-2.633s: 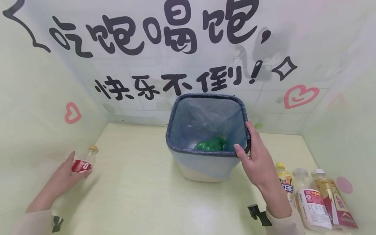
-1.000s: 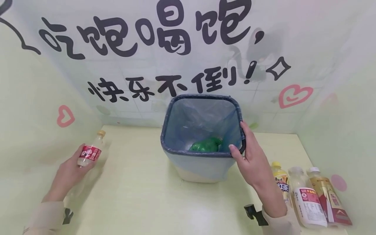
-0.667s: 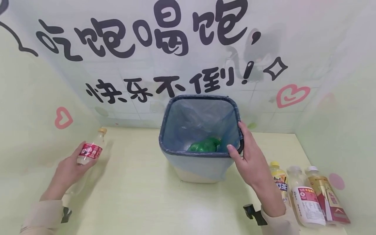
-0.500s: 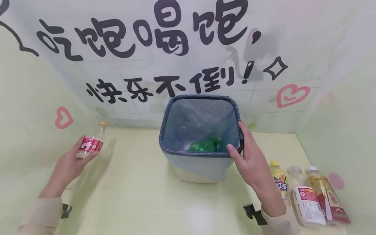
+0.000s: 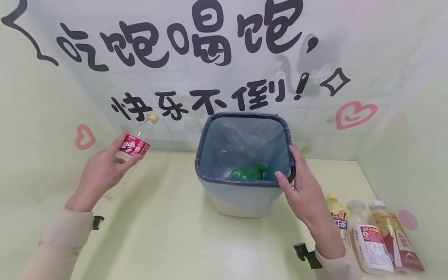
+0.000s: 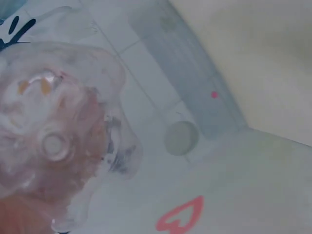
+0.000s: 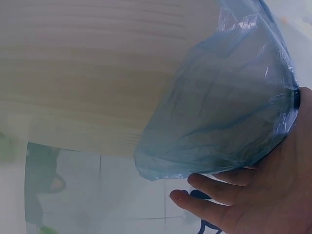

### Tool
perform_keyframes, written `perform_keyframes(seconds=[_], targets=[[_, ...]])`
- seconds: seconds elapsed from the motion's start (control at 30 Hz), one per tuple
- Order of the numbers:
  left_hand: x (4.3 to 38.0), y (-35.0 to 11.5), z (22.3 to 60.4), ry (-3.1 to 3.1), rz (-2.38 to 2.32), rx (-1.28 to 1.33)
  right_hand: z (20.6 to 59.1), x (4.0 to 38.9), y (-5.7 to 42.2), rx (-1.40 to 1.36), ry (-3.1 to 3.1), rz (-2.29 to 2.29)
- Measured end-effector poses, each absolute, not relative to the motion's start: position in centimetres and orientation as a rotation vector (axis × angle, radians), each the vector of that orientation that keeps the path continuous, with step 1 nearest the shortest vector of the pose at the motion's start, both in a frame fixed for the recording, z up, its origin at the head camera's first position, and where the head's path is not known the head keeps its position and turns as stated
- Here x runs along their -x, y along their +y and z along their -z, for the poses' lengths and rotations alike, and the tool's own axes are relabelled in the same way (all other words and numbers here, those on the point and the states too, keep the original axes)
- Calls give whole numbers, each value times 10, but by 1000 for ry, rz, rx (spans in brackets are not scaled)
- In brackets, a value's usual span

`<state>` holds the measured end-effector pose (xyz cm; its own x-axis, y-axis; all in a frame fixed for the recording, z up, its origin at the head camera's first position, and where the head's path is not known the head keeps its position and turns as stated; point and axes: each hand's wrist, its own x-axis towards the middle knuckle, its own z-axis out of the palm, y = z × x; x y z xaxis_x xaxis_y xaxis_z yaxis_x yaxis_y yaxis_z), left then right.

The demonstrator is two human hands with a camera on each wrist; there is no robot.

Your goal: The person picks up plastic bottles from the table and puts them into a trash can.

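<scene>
My left hand (image 5: pixel 103 169) grips a clear plastic bottle (image 5: pixel 135 144) with a red label and yellow cap. It is tilted, cap up and to the right, above the table on the bin's left. In the left wrist view the bottle's base (image 6: pixel 53 146) faces the camera. My right hand (image 5: pixel 304 194) holds the right rim of a pale trash bin (image 5: pixel 241 206), thumb over the inner side. A blue bag (image 7: pixel 219 107) lines the bin and folds over its outside. Inside lies a shiny green object (image 5: pixel 248 172), its kind unclear.
Right of my right forearm lie a yellow-capped tea bottle (image 5: pixel 337 217), a white-capped bottle with a pink-red label (image 5: pixel 371 243) and a gold-and-red bottle (image 5: pixel 399 241). Printed walls (image 5: pixel 175 136) enclose the table (image 5: pixel 168 233) at the back and both sides.
My left hand has lifted the bottle from near the left wall, up and rightward, nearer the bin. My right hand stays on the bin's rim; the head view shifted slightly.
</scene>
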<state>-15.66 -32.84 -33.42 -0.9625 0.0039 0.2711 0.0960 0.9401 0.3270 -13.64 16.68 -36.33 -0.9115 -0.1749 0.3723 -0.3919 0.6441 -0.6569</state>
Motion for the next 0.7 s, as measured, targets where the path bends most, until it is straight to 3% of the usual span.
perform_keyframes(seconds=[0.7], targets=[[186,-227,266,-2765,621,259,363,137,167,-461,-2581,-1160]])
